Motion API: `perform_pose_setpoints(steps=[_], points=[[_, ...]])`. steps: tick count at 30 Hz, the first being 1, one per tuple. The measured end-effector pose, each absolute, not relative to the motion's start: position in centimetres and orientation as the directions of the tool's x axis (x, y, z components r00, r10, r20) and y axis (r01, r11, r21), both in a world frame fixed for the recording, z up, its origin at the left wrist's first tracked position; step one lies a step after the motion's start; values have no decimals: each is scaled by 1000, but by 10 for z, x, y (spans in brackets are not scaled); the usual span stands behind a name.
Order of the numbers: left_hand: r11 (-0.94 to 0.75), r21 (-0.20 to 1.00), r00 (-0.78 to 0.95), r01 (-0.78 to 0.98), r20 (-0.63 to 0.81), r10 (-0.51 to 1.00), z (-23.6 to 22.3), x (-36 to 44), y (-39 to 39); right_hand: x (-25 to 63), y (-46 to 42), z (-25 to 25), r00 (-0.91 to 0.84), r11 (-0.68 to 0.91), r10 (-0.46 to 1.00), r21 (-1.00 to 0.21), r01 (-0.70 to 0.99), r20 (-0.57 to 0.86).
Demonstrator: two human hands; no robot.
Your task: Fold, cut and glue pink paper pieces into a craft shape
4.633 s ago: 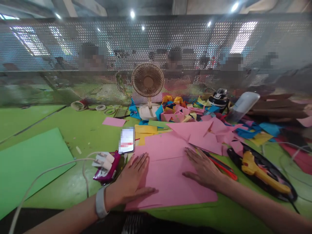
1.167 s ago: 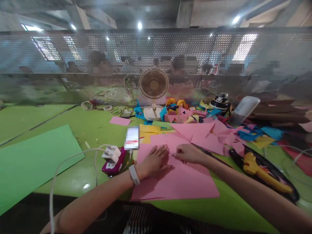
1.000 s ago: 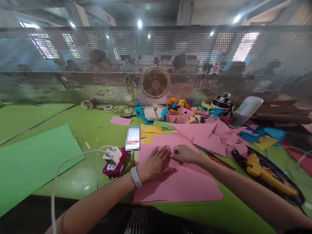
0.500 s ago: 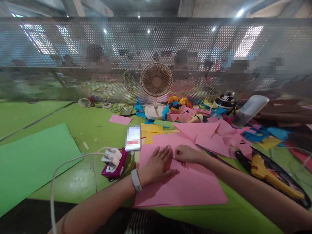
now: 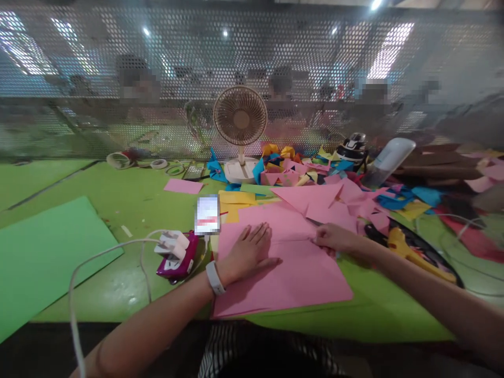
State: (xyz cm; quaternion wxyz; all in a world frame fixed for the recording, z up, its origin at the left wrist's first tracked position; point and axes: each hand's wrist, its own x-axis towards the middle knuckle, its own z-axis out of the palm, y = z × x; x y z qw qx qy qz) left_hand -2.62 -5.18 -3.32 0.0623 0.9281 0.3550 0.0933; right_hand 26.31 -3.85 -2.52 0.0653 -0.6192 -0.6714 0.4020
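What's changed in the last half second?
The right hand, fingers curled, has moved rightward across the pink paper, away from the left hand, to near the paper's right edge. Whether it grips anything is unclear. Unchanged: left hand flat on the paper; phone, fan and green sheet in place, only the camera view shifted.

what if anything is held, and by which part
The left hand lies flat on the pink paper, holding nothing. The right hand is curled near the paper's right edge; whether it pinches there is unclear.

Pink paper [image 5: 291, 278]; green table [image 5: 129, 189]; yellow glue gun [image 5: 420, 257].
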Motion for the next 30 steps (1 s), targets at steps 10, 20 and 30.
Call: perform_pose_setpoints(steps=[10,20,30], points=[[-722,299,691,624,219,688,-23,-29,-45,201,-48,-16,-672,699,705,-68,711,226],[-722,415,694,554,249,676,-16,-30,-40,207,-45,-23,-770,756,615,153,637,168],[-684,414,647,601,250,720,-18,-26,-34,205,-41,-30,-713,726,662,37,686,233]])
